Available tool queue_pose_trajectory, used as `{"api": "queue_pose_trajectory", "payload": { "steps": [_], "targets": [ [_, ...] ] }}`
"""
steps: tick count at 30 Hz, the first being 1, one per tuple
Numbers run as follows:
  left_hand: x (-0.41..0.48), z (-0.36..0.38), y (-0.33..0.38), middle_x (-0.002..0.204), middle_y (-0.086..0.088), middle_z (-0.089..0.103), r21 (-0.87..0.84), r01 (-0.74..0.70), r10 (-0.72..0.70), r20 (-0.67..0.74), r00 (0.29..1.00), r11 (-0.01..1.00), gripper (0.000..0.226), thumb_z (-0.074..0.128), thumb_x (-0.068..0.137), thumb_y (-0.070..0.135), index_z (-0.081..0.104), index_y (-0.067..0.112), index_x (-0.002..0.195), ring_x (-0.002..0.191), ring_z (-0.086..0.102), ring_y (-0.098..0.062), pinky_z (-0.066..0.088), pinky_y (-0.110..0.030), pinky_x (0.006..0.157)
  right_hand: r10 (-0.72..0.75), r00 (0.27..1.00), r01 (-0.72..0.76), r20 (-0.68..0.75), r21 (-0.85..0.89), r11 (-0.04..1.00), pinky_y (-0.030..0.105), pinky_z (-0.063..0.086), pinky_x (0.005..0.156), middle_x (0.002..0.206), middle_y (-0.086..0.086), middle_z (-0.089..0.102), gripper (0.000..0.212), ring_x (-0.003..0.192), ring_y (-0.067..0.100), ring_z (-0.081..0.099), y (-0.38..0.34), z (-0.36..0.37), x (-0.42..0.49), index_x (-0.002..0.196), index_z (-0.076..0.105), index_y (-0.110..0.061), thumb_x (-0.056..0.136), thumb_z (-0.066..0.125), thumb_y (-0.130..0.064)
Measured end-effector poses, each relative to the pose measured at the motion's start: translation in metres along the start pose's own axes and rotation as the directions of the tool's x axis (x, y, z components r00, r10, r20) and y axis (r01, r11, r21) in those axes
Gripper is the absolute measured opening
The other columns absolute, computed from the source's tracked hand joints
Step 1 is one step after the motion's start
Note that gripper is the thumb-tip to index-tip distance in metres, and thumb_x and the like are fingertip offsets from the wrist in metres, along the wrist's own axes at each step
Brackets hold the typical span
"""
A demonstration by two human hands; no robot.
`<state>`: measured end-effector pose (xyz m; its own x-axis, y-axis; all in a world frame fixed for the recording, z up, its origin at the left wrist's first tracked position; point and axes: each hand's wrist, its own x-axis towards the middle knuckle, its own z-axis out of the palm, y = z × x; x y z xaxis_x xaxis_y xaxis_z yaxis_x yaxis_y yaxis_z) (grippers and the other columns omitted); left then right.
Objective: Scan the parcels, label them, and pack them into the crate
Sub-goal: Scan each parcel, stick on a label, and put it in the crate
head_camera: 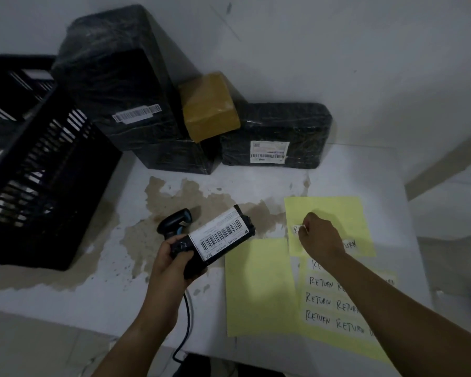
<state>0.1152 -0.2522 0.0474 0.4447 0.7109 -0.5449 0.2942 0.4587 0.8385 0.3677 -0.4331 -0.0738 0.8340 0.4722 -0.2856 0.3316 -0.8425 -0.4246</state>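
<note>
Right of the black crate (52, 159), above the stained bench (93, 289), the left hand (174, 257) holds a small black parcel (220, 235), its grip closed round the parcel's lower end, barcode label up. Farther right of the crate, the right hand (321, 238) has its grip pinching a white RETURN sticker (297, 229) on a yellow sheet (337, 210). A scanner (174, 221) lies just behind the parcel. Beside the crate's far end stand wrapped black parcels (120, 91) and a brown one (210, 107).
</note>
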Motion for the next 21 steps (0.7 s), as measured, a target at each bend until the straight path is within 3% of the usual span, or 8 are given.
{"api": "queue_pose_trajectory", "payload": {
  "steps": [5,9,12,16,18,21],
  "targets": [
    [0.001,0.002,0.001,0.100,0.003,0.078,-0.008,0.003,-0.003,-0.001,1.000,1.000,0.028,0.049,0.102,0.002,0.064,0.024,0.110,0.096,0.073,-0.019,0.056,-0.038,0.082,-0.055,0.984,0.096,-0.169,0.246,0.965,0.027,0.034,0.044,0.065,0.003,0.054,0.012,0.047,0.019,0.049,-0.001,-0.009,-0.016,0.091,0.046,-0.011,0.096,0.055,-0.018],
    [0.004,0.003,0.002,0.103,0.002,0.078,-0.014,-0.004,0.005,0.010,1.000,1.000,0.027,0.050,0.102,0.003,0.064,0.022,0.114,0.095,0.075,-0.017,0.056,-0.037,0.079,-0.033,0.983,0.095,-0.181,0.350,0.932,0.034,0.045,0.049,0.081,0.004,0.063,0.011,0.054,0.022,0.060,-0.003,-0.014,-0.027,0.093,0.049,-0.015,0.096,0.058,-0.020],
    [0.003,0.004,0.005,0.103,0.003,0.078,-0.009,-0.014,0.014,0.026,1.000,1.000,0.027,0.049,0.102,0.003,0.064,0.022,0.115,0.097,0.074,-0.017,0.056,-0.037,0.079,-0.025,0.970,0.134,-0.241,0.448,0.884,0.028,0.041,0.051,0.088,-0.005,0.063,0.008,0.057,0.011,0.058,-0.021,-0.024,-0.037,0.094,0.054,-0.021,0.097,0.059,-0.027],
    [0.003,0.005,0.012,0.112,-0.004,0.075,-0.032,-0.017,0.018,0.033,0.999,0.999,0.027,0.050,0.103,0.004,0.064,0.024,0.115,0.099,0.073,-0.024,0.058,-0.036,0.074,-0.021,0.954,0.201,-0.299,0.586,0.785,0.019,0.043,0.060,0.092,-0.016,0.063,0.003,0.077,0.002,0.063,-0.062,-0.053,-0.061,0.097,0.058,-0.022,0.098,0.056,-0.022],
    [0.001,0.004,0.016,0.119,-0.006,0.071,-0.014,-0.049,0.049,0.056,0.997,0.999,0.029,0.050,0.103,0.005,0.059,0.026,0.122,0.101,0.071,-0.029,0.058,-0.028,0.068,-0.051,0.950,0.241,-0.308,0.618,0.749,0.013,0.043,0.059,0.089,-0.014,0.065,0.005,0.079,0.007,0.066,-0.083,-0.066,-0.076,0.095,0.059,-0.024,0.098,0.057,-0.020],
    [-0.007,-0.001,0.024,0.126,-0.004,0.067,0.055,-0.123,0.115,0.125,0.985,0.991,0.031,0.050,0.104,0.007,0.054,0.027,0.128,0.105,0.069,-0.033,0.054,-0.017,0.060,-0.123,0.950,0.284,-0.288,0.628,0.725,0.017,0.043,0.054,0.082,-0.008,0.066,0.007,0.070,0.008,0.064,-0.116,-0.079,-0.101,0.090,0.060,-0.025,0.095,0.062,-0.022]
  ]
}}
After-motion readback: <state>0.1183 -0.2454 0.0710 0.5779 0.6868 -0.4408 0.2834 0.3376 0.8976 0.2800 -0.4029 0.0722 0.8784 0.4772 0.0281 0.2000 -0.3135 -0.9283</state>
